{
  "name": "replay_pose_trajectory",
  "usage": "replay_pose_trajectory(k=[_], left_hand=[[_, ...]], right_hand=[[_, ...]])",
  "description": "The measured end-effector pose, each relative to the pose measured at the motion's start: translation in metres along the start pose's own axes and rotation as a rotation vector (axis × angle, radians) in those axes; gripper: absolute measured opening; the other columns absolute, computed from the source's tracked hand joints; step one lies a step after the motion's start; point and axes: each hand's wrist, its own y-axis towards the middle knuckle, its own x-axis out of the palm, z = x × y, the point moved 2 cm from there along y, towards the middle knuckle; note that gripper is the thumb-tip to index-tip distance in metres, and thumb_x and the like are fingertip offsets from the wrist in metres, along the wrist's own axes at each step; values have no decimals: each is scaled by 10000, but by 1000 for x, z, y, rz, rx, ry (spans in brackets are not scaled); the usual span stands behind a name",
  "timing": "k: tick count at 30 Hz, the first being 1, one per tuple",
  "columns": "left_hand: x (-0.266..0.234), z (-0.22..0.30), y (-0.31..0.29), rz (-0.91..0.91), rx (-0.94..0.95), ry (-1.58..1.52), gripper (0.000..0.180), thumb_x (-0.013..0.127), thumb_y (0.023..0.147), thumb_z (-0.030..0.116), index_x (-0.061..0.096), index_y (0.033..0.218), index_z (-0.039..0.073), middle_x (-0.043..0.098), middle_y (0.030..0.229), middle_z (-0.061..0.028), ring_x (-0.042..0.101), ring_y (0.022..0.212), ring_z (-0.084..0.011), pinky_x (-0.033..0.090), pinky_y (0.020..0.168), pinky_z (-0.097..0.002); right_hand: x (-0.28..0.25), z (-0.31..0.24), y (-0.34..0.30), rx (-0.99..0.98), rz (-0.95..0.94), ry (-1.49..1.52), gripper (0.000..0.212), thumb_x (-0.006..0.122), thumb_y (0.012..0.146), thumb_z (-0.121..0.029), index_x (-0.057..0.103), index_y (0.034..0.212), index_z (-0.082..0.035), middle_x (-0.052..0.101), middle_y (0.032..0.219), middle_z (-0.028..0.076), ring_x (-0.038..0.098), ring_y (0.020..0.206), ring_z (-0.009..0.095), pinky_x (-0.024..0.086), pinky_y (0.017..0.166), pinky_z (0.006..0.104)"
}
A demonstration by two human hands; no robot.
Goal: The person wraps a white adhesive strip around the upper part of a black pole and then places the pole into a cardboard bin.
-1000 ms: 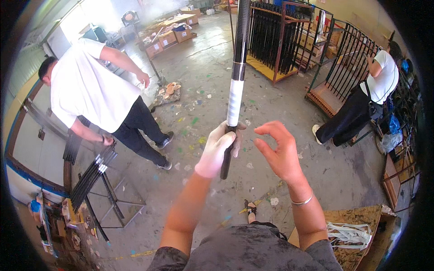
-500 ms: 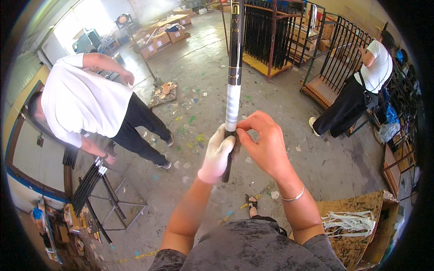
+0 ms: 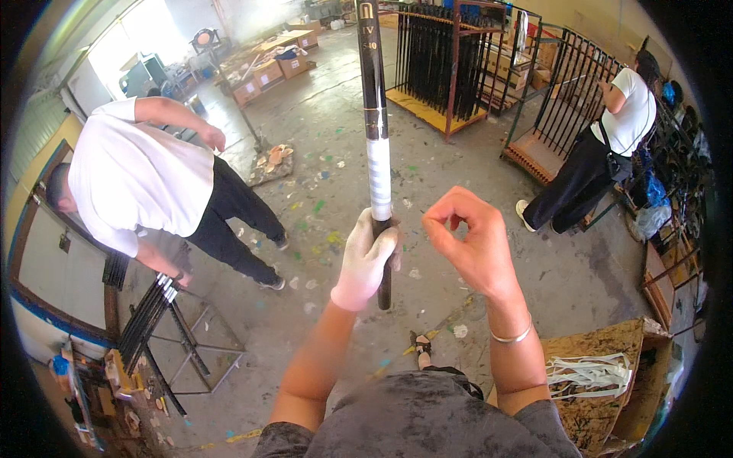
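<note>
Spreading beneath the black rod (image 3: pixel 372 88), speckled grey floor (image 3: pixel 473 164) reaches the racks (image 3: pixel 453 76).

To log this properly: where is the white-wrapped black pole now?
In the head view, the black pole is near the centre, held in the gloved left hand; the right hand is apart, to its right.

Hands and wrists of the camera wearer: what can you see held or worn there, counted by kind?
Long black shaft with white wrapping, in left hand: 1
White glove: 1
Thin silver-coloured bangle, right wrist: 1
Total: 3
</note>
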Motion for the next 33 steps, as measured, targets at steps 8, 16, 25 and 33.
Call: replay_pose_trajectory(k=[8,16,25,33], left_hand=[[15,-9,-5,-11,-79,-117,155,473,922,113,463,1059,43,479,713,-19,460,534,-85,403,485,-240],[18,-19,1,118,276,197,180,533,911,47,463,1075,26,514,738,-24,502,568,-77,432,505,-242],[16,-10,-6,-173,-223,-260,235,535,834,-5,474,1060,9,490,673,-33,469,491,-121,422,466,-269],[23,-19,-13,-49,-123,-139,210,531,822,-9,473,1023,16,512,681,-31,508,513,-122,442,484,-265]], right_hand=[[14,19,-2,-26,-32,-96,91,695,736,-53,690,819,-17,615,767,99,617,748,269,484,662,352],[17,11,-1,-157,5,-174,70,670,716,-28,601,732,-22,556,716,98,569,672,250,456,612,356],[-24,47,-25,123,-108,314,300,738,795,-280,652,926,-24,539,860,30,475,775,95,393,678,246],[-5,27,-16,110,-164,47,175,737,781,-175,668,867,-38,578,890,62,557,858,188,433,762,291]])
